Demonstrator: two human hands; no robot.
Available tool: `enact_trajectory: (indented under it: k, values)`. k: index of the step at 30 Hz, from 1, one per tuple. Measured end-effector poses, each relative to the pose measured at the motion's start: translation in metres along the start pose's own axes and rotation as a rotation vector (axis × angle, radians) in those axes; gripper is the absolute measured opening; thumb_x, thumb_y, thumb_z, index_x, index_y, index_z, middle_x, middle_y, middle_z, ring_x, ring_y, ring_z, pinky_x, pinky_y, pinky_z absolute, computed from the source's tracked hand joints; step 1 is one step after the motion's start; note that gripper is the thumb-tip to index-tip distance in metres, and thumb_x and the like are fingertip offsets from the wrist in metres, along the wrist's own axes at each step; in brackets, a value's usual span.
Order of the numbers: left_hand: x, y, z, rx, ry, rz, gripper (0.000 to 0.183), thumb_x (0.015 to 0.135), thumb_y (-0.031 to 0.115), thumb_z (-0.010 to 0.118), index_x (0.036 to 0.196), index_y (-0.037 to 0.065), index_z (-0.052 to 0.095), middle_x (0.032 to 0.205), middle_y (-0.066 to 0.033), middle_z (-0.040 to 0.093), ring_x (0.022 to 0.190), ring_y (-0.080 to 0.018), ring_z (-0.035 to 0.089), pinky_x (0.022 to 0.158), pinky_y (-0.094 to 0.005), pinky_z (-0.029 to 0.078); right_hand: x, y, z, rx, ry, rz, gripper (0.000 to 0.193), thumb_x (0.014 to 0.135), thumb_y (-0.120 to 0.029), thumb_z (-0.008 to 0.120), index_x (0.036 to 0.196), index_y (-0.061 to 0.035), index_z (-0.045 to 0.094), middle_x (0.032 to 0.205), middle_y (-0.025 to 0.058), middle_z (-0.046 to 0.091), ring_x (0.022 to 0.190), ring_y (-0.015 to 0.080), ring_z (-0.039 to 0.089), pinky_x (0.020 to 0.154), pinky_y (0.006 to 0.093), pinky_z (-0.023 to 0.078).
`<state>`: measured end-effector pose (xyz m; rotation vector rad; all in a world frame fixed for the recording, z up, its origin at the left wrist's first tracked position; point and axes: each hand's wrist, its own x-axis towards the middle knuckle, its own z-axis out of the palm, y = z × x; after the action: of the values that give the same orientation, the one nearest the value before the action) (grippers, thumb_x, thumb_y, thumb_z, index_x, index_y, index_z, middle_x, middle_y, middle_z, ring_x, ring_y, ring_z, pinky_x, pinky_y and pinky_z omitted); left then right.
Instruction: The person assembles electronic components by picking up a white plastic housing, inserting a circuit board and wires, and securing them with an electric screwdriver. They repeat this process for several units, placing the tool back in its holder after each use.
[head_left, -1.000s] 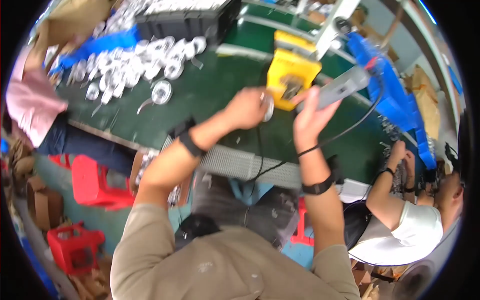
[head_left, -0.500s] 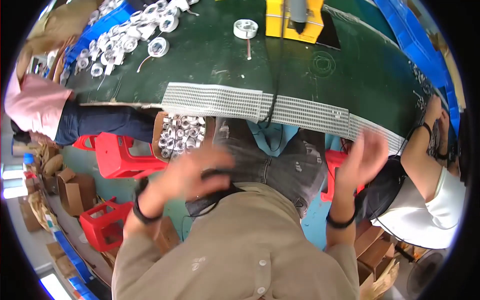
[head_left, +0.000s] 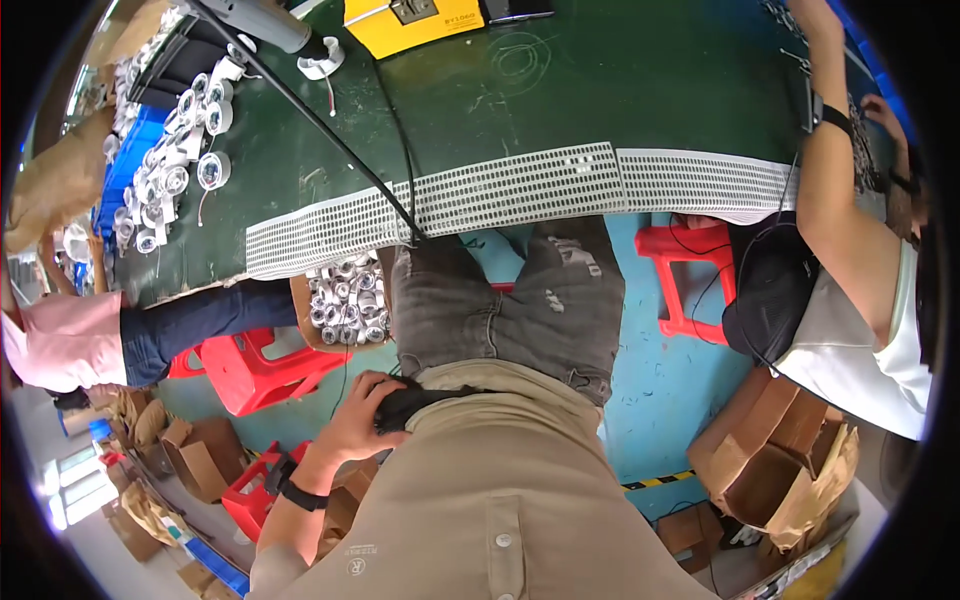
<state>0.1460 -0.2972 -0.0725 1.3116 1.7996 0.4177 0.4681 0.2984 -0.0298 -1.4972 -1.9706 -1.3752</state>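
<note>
My left hand is at my left hip, its fingers curled over a black pouch worn at my waist. The palm and the inner fingers are partly hidden. My right hand is out of the picture. In front of my legs, a long white perforated strip sheet lies along the near edge of the green table. Just left of my knees stands a cardboard box filled with small white round parts.
More white round parts lie heaped at the table's left. A grey cylindrical tool hangs near a yellow box; a black cable crosses the view. Red stools stand beside me. Co-workers sit left and right; cartons stand behind.
My left hand has dropped back onto the pouch at my waist. My right hand, raised near the sheet before, has left the view. The whole view has turned and shifted.
</note>
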Motion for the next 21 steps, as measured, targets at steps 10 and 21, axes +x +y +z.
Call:
enact_trajectory:
  k: [10,21]
  values:
    - [-0.106,-0.097,0.128,-0.515,0.226,-0.258,0.051,0.080,0.020,0.070,0.123,0.009,0.045,0.119,-0.0107,0.046,0.110,-0.0266,0.047,0.094,-0.0329,0.041,-0.327,0.013,-0.236,1.111,-1.345,-0.286,0.029,0.077,-0.030,0.067,0.095,-0.0083,0.069,0.088,0.0150,0.067,0.086,0.0277,0.065,0.077,0.0348,0.049]
    - [-0.098,-0.054,0.148,-0.752,0.220,-0.341,0.045,0.085,0.023,0.067,0.124,0.007,0.050,0.120,-0.0081,0.053,0.109,-0.0208,0.051,0.095,-0.0335,0.042,-0.264,-0.032,-0.239,1.324,-1.568,-0.933,0.026,0.070,-0.029,0.068,0.076,-0.0043,0.065,0.069,0.0147,0.063,0.064,0.0324,0.061,0.060,0.0381,0.047]
